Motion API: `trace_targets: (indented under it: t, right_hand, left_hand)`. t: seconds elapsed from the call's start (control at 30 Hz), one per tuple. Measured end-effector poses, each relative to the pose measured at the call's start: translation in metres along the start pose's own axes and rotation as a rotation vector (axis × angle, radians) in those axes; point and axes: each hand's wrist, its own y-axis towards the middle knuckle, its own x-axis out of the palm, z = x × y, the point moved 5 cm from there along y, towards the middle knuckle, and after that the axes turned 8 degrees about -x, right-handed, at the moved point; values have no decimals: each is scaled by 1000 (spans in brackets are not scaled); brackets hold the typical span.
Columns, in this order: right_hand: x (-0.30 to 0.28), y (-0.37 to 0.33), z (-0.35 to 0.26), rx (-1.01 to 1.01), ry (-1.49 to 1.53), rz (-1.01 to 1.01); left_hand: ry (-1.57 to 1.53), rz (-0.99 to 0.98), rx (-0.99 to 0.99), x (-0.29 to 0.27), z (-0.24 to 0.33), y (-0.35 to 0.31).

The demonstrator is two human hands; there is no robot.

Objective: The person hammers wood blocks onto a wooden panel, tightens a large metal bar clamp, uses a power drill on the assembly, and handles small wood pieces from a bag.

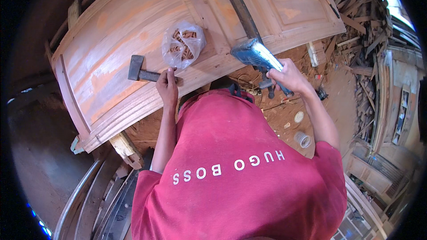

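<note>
My left hand point(168, 87) is closed round the handle end of a hammer point(136, 67). Its dark, heavy head rests over the pale wooden door point(129, 53). In my right hand point(288, 78) is a blue tool point(247, 52) with a bulky casing, bright with glare along one side; its exact kind I cannot make out. It sits at the door's near edge, by the end of a dark metal bar point(238, 6) lying across the panels. Between my hands, on the door, stands a clear plastic bag point(183, 44) filled with small brown wooden pieces.
Wooden supports point(126, 149) hold the door above a dirt floor. A second hammer point(328, 3) lies at the door's far right. Scrap wood point(362, 26) is heaped along the right. A clear plastic cup point(303, 140) and a round lid point(299, 117) are on the ground.
</note>
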Motion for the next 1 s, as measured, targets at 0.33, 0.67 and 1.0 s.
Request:
trace_targets:
  t: [0.33, 0.67, 1.0]
  right_hand:
    - [9, 14, -11, 26, -146, -32]
    - [16, 33, 3, 47, -148, -122]
    - [24, 60, 46, 22, -169, -148]
  left_hand:
    - [-24, 8, -74, -16, -21, 2]
    - [-62, 80, -85, -26, -42, 6]
    - [-58, 89, -72, -22, -30, 9]
